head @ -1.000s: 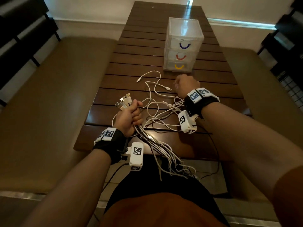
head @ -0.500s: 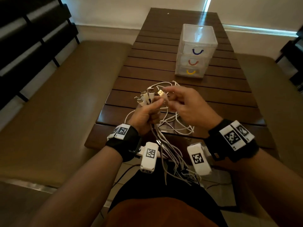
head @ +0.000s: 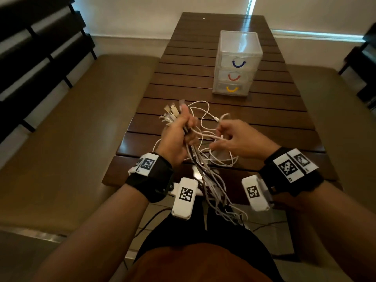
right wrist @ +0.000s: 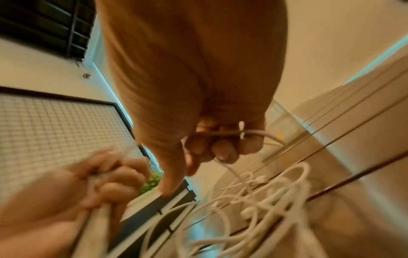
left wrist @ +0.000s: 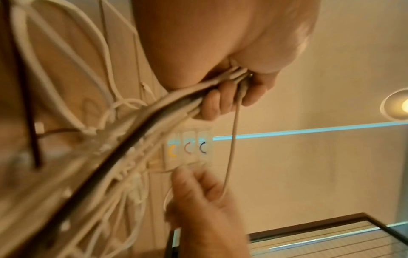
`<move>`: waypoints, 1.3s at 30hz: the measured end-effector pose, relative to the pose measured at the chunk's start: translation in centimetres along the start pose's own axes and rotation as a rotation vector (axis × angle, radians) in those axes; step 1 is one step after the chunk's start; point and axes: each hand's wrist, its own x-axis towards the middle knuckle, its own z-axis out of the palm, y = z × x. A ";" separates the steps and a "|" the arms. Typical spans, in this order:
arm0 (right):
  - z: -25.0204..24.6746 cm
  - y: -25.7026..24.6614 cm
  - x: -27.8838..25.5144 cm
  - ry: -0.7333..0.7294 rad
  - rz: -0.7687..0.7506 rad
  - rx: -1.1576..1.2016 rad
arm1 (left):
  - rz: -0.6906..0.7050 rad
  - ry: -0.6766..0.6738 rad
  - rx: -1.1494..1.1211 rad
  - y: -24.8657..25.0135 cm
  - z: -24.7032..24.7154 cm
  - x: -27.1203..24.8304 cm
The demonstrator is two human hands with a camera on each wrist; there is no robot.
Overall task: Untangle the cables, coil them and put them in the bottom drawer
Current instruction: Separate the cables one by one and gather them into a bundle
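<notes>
Now sorting, not yet coiling. Left hand (head: 179,137) fisted round the gathered cables (head: 205,169), plug ends fanned out above the thumb, tails hanging off the near edge of the table (head: 284,127) toward the lap. Best kept as a firm anchor there, plugs level, grip loose enough for one strand to slide through. Between the hands, white loops (head: 203,119) lying slack on the slats; worth leaving them slack, since a hard pull would likely tighten any knot. Right hand (head: 238,139) curled round a single white strand, with what looks like a plug (right wrist: 241,130) crossing the knuckles in the right wrist view. Good practice here, probably: follow that strand from its free end back toward the fist, lift it over the other loops rather than drag it under, add its plug to the fan once clear. Watch the hanging tails for snags below the table edge, partly hidden. Farther back and to the right, drawers (head: 236,64) standing shut on the table, well apart from the hands; bottom drawer (head: 232,89), yellow handle, needs a freed hand later.
</notes>
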 end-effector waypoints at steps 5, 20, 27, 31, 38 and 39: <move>-3.5 4.2 1.6 0.320 0.106 -0.028 | 0.107 -0.112 -0.086 3.4 1.0 -0.4; -7.3 -2.3 1.6 0.243 -0.087 0.363 | -0.150 -0.159 0.166 2.9 4.0 1.2; -10.0 -4.0 -0.1 0.485 -0.279 0.631 | -0.315 -0.398 0.386 1.2 4.9 0.7; -10.5 -2.2 -1.4 0.698 -0.321 0.690 | -0.219 -0.193 0.421 1.5 4.1 1.2; -10.7 0.9 -3.4 0.528 0.127 0.051 | -0.133 -0.014 0.627 2.2 4.4 1.9; -10.4 0.6 -3.5 0.624 0.086 0.041 | -0.141 -0.017 0.644 2.3 4.6 1.9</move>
